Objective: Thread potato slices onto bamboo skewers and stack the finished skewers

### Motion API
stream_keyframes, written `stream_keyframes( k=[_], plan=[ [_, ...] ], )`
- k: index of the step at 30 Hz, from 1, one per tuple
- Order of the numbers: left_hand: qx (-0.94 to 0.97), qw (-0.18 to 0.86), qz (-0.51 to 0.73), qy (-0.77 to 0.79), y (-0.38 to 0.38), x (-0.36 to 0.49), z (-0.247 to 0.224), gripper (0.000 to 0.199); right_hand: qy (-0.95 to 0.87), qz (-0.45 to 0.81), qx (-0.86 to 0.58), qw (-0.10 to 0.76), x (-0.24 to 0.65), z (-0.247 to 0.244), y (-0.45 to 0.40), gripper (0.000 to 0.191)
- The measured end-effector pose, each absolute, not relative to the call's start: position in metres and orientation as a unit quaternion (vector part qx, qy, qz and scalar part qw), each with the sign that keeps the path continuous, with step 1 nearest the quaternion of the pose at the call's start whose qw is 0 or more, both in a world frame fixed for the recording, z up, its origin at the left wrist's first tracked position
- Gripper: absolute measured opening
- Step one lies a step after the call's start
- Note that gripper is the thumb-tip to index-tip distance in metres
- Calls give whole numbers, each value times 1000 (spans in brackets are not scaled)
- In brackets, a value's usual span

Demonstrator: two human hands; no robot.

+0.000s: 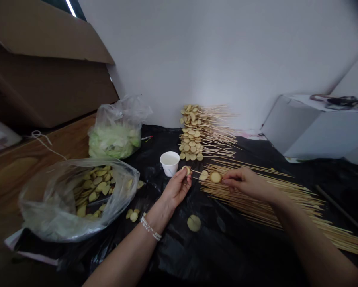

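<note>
My left hand (177,188) pinches a pale round potato slice (186,170) at one end of a thin bamboo skewer (196,173). Two more slices (215,177) sit along that skewer. My right hand (246,182) grips the skewer just beyond them, its fingertips next to the nearer slice. Below my hands, a loose slice (194,223) lies on the black plastic sheet (226,255). A clear bag (47,207) to the left holds many similar slices, and a few more (133,216) lie beside it.
Threaded skewers (192,133) are stacked at the back, with a loose bamboo skewer pile (271,201) at right. A white paper cup (169,163) stands near my left hand. A bag of pale green pieces (116,139), wooden surface, cardboard and white boxes surround the sheet.
</note>
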State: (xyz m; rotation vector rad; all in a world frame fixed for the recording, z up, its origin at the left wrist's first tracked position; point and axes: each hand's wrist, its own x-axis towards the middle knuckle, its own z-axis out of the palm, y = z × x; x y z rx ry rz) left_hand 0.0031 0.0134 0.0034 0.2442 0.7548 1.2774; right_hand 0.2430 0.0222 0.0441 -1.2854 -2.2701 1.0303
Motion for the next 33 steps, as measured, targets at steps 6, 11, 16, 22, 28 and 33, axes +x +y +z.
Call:
stream_keyframes(
  k=[6,11,16,22,28,33],
  plan=[
    [116,735,579,333,14,2,-1,10,-800,362,-448,168,242,44,21,24],
    [130,734,577,333,14,1,-3,6,-798,356,-459,162,240,46,19,25],
    [149,719,581,352,15,1,-4,5,-793,364,-464,153,240,46,18,26],
    [164,703,580,377,14,2,-5,3,-790,389,-449,150,239,43,19,24],
    [172,701,579,381,15,2,-6,4,-833,297,-443,147,237,43,19,25],
    [187,666,600,400,13,4,-7,6,-860,211,-442,142,232,47,15,25]
  ],
)
